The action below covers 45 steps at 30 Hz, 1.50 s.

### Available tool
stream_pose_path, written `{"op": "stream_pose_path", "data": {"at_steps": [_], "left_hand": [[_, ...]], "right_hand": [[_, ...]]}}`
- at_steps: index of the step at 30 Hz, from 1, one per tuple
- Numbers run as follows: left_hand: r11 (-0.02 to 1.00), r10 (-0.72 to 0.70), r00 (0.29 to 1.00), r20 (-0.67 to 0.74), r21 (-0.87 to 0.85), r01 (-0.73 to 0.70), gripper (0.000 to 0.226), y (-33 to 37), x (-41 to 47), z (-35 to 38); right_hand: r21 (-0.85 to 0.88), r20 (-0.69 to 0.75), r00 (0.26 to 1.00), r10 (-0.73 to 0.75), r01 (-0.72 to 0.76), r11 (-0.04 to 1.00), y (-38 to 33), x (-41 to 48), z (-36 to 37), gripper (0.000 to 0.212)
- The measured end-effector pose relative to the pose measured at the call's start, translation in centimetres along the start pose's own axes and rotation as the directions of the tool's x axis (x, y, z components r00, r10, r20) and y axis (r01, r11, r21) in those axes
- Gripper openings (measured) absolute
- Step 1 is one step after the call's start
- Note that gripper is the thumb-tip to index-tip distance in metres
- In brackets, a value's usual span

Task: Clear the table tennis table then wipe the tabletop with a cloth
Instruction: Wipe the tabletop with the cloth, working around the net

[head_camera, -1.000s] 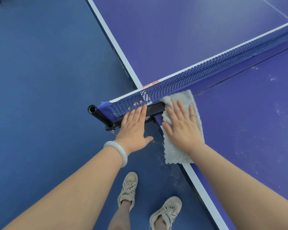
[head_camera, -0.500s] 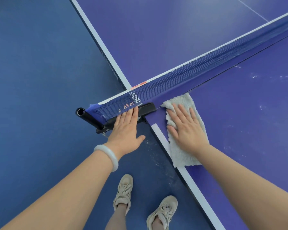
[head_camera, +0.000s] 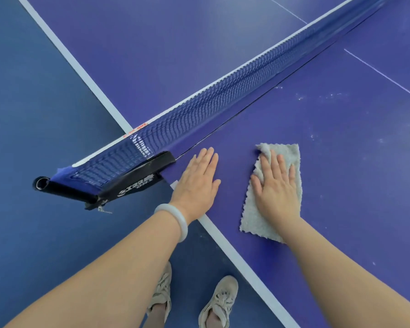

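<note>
Pale, fluffy cloth (head_camera: 273, 192) lies flat on the counter (head_camera: 341, 185) under the right hand (head_camera: 276, 185), and that is where the action is. The right hand is spread wide, palm down, fingers splayed on the pile, pressing rather than pinching; nothing is curled into a fist. The cloth's long axis runs from about six o'clock by the wrist up to twelve o'clock, its far end stopping short of the net (head_camera: 223, 102). Its far left corner is rucked up into a small fold beside the index finger, and the near edge looks ragged and scalloped.

Over at nine o'clock from the cloth, the left hand (head_camera: 197, 183) rests flat and open on bare counter, holding nothing, fingers together pointing towards the net, a pale bangle (head_camera: 175, 221) on the wrist. It sits apart from the cloth, with a clear strip of purple between them, and looks like a brace.

Now the key relation: the dusty ground is out at one to two o'clock from the right hand, where pale specks (head_camera: 322, 97) and smudges scatter across the surface. The right hand is the nearer one and already on the cloth, so I judge the next stroke goes outward that way.

Further on, at ten o'clock, the black net clamp (head_camera: 133, 183) grips the counter's edge. No bats or balls are in view here, so clearing looks finished on this part.
</note>
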<state>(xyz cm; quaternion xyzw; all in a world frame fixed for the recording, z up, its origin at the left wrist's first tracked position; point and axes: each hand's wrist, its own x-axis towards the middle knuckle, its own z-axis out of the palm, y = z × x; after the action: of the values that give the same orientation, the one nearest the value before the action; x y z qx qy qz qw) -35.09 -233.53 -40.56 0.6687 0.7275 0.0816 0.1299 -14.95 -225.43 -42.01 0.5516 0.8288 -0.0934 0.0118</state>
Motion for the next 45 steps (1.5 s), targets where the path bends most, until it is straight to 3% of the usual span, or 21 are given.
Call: {"op": "stream_pose_path", "data": {"at_steps": [2, 4, 6, 8, 10, 13, 15, 18, 20, 21, 23, 25, 27, 29, 33, 34, 35, 38, 40, 42, 45], "left_hand": [[1.000, 0.006, 1.000, 0.009, 0.028, -0.006, 0.062, 0.7, 0.8, 0.5], [0.998, 0.018, 1.000, 0.022, 0.064, -0.020, 0.063, 1.0, 1.2, 1.1], [0.995, 0.033, 0.999, 0.029, 0.097, -0.035, 0.064, 1.1, 1.3, 1.4], [0.992, 0.034, 0.999, 0.016, 0.122, -0.036, 0.064, 1.1, 1.2, 1.7], [0.994, 0.023, 1.000, 0.001, 0.104, -0.023, 0.064, 1.2, 1.3, 1.7], [0.996, 0.016, 1.000, 0.004, 0.084, -0.016, 0.063, 1.4, 1.3, 1.6], [0.997, 0.016, 1.000, -0.002, 0.079, -0.015, 0.063, 1.5, 1.3, 1.6], [0.997, 0.009, 1.000, -0.011, 0.080, -0.008, 0.063, 1.7, 1.3, 1.6], [0.996, 0.009, 1.000, -0.015, 0.088, -0.007, 0.063, 1.7, 1.5, 1.6], [0.996, 0.008, 1.000, -0.010, 0.088, -0.007, 0.064, 1.7, 1.5, 1.6], [0.995, 0.002, 1.000, -0.001, 0.102, -0.002, 0.064, 1.7, 1.5, 1.6], [0.993, -0.007, 1.000, 0.004, 0.120, 0.007, 0.065, 1.7, 1.5, 1.5], [0.992, -0.014, 1.000, 0.010, 0.129, 0.012, 0.065, 1.7, 1.5, 1.5], [0.991, -0.023, 1.000, 0.009, 0.130, 0.022, 0.066, 1.7, 1.4, 1.3], [0.992, -0.026, 1.000, 0.006, 0.123, 0.025, 0.066, 2.0, 1.3, 1.3], [0.992, -0.029, 1.000, 0.005, 0.121, 0.028, 0.066, 2.0, 1.3, 1.3], [0.993, -0.027, 1.000, 0.005, 0.117, 0.026, 0.066, 1.9, 1.3, 1.2], [0.994, -0.032, 0.999, 0.009, 0.106, 0.030, 0.066, 1.7, 1.3, 1.1], [0.994, -0.033, 0.999, 0.008, 0.106, 0.032, 0.066, 1.7, 1.3, 1.2], [0.993, -0.032, 0.999, 0.008, 0.114, 0.031, 0.066, 1.7, 1.2, 1.2], [0.992, -0.039, 0.999, 0.003, 0.117, 0.038, 0.066, 1.6, 1.3, 1.1]], "right_hand": [[0.022, -0.037, 0.998, 0.058, -0.057, 0.998, -1.1, -0.5, 0.1, 0.061], [0.007, -0.038, 0.987, -0.155, 0.155, 0.988, -2.2, -2.9, 0.8, 0.059], [-0.021, 0.014, 0.906, -0.423, 0.423, 0.906, -0.8, -5.1, 1.2, 0.058], [-0.055, 0.070, 0.852, -0.518, 0.522, 0.851, 2.6, -4.3, 0.4, 0.057], [-0.087, 0.056, 0.916, -0.396, 0.400, 0.912, 5.9, -1.9, -0.7, 0.058], [-0.035, 0.027, 0.998, -0.061, 0.062, 0.997, 7.3, 1.2, -1.8, 0.060], [-0.074, 0.002, 0.988, -0.157, 0.157, 0.985, 5.7, 0.8, -1.3, 0.059], [-0.079, 0.058, 0.879, -0.473, 0.476, 0.876, 4.5, -0.2, -0.4, 0.057], [-0.076, 0.085, 0.838, -0.539, 0.545, 0.835, 5.3, 2.9, -1.1, 0.058], [-0.085, 0.073, 0.859, -0.507, 0.512, 0.855, 5.6, 5.0, -1.5, 0.058], [-0.045, 0.045, 0.959, -0.281, 0.283, 0.958, 6.7, 8.5, -2.4, 0.058], [-0.005, 0.028, 0.989, -0.144, 0.144, 0.990, 6.7, 9.9, -2.6, 0.059], [-0.043, 0.041, 0.944, -0.329, 0.330, 0.943, 5.3, 9.7, -2.3, 0.057], [-0.068, 0.102, 0.828, -0.552, 0.559, 0.826, 3.5, 10.0, -2.2, 0.056], [-0.052, 0.174, 0.653, -0.737, 0.753, 0.656, 0.2, 14.2, -2.5, 0.054], [-0.067, 0.165, 0.665, -0.729, 0.745, 0.664, 0.2, 15.2, -2.5, 0.054], [-0.073, 0.136, 0.724, -0.676, 0.688, 0.722, 0.8, 16.3, -2.5, 0.053], [-0.003, 0.015, 0.975, -0.221, 0.221, 0.975, 4.2, 17.8, -2.7, 0.056], [0.035, -0.002, 1.000, -0.029, 0.029, 0.999, 3.9, 16.6, -2.5, 0.060], [0.036, -0.032, 0.989, -0.142, 0.143, 0.989, 1.4, 13.9, -1.7, 0.061], [0.007, 0.031, 0.889, -0.458, 0.458, 0.889, 0.1, 10.4, -1.0, 0.061]]}}
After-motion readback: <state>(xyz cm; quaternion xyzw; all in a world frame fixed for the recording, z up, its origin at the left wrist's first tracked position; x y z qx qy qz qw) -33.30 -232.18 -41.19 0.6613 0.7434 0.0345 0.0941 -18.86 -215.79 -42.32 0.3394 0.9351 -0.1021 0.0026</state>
